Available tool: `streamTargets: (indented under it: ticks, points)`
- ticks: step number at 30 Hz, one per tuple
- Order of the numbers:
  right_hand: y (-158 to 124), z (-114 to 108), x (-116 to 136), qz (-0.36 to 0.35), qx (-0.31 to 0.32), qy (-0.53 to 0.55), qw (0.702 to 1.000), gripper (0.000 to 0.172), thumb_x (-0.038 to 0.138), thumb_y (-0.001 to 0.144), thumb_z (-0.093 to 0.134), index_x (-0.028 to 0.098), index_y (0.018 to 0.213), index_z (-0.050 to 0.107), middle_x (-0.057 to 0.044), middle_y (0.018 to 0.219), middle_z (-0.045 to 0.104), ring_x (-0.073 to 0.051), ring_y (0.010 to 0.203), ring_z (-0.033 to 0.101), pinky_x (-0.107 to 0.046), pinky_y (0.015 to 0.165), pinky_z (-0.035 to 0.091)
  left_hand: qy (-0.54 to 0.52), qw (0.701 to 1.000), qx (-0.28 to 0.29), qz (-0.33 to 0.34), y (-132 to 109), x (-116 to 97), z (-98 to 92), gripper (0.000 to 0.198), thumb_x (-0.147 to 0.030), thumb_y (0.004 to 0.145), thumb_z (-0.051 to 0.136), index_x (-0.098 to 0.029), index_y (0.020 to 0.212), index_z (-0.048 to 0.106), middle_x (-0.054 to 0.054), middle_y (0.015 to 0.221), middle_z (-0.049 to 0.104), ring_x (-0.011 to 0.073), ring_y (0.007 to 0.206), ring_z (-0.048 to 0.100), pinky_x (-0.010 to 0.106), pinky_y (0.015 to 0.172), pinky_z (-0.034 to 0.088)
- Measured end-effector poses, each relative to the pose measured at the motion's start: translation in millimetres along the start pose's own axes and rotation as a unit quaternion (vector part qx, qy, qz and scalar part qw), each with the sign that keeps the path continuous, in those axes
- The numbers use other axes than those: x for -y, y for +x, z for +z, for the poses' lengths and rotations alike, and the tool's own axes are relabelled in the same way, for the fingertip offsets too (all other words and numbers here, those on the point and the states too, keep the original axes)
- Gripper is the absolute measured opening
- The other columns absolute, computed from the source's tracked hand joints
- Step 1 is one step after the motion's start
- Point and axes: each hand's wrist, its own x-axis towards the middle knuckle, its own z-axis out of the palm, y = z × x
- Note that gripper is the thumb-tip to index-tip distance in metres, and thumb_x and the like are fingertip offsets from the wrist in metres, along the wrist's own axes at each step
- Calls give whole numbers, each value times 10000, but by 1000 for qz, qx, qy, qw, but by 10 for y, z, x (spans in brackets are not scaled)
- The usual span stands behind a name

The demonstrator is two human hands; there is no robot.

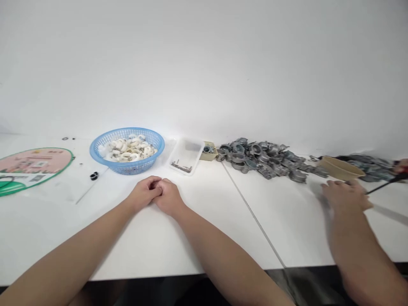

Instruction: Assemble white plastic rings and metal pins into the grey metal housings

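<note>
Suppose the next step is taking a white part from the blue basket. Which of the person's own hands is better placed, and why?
Probably the left hand: it rests nearer the blue basket, while the right hand lies farther right, nearer the clear box.

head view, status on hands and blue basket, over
Left hand and right hand together, palms hidden. Blue basket just beyond, holding white pieces. Co-worker's hand far right, not blocking.
</note>
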Motion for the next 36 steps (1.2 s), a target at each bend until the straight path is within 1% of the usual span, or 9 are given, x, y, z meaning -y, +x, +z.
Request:
streamTargets:
  ticks: [4,8,11,18,24,29,31,33,36]
  points:
    - [40,114,-119,-1,-32,19,999,261,363,928,405,211,959,615,-46,1144,574,-158,927,579,-328,789,467,-9,1000,1,14,23,-26,9,342,-228,689,597,-140,1019,595,70,974,658,209,915,597,347,860,453]
    - [73,188,-332,-14,-50,27,998,117,261,745,575,240,654,646,-33,948,663,-162,890,596,-300,709,447,-3,1000,-12,23,61,-24,6,330,-191,686,600,-144,1013,605,70,963,663,201,901,595,342,859,449]
    - [122,233,-480,-23,-65,23,997,100,214,657,582,252,613,664,-54,878,675,-173,892,605,-311,692,434,0,1000,-22,18,80,-27,-5,324,-170,674,618,-153,998,622,62,923,671,200,894,592,330,853,448]
    - [219,394,-651,-5,-109,-1,994,198,275,637,565,290,465,661,-117,778,696,-187,884,634,-322,615,398,5,1000,-12,27,83,-25,-13,315,-156,670,613,-168,984,640,49,905,670,199,886,587,308,828,454]
    - [241,344,-868,-11,-157,26,987,184,311,625,603,277,456,668,-130,805,704,-223,917,629,-337,616,407,-49,998,-2,32,117,5,-4,265,-168,684,579,-157,945,628,52,903,659,181,862,586,292,800,458]
    - [131,297,-673,-16,-191,22,981,122,350,659,621,297,611,720,-161,830,685,-250,964,609,-360,656,415,-140,990,-14,-13,125,-22,9,234,-260,729,551,-134,920,601,34,765,610,147,733,578,263,691,458]
    - [28,200,-557,-26,-184,9,983,175,403,661,628,320,773,733,-148,855,672,-274,997,590,-367,692,440,-149,988,-23,-29,120,-30,24,288,-322,741,565,-129,953,588,22,719,585,142,693,568,269,674,458]
    - [-99,-90,-516,-33,-185,-7,982,333,471,619,642,331,913,712,-125,853,652,-322,1031,562,-417,719,471,-147,988,-25,-30,122,-19,40,330,-374,736,589,-129,957,582,16,706,576,144,684,560,279,681,461]
    - [-297,-1040,-642,-5,-240,-73,968,317,486,508,692,449,823,687,-178,824,625,-366,1127,478,-437,698,453,-148,988,-32,-24,147,25,60,373,-420,723,615,-128,952,577,24,750,583,145,711,555,288,717,467]
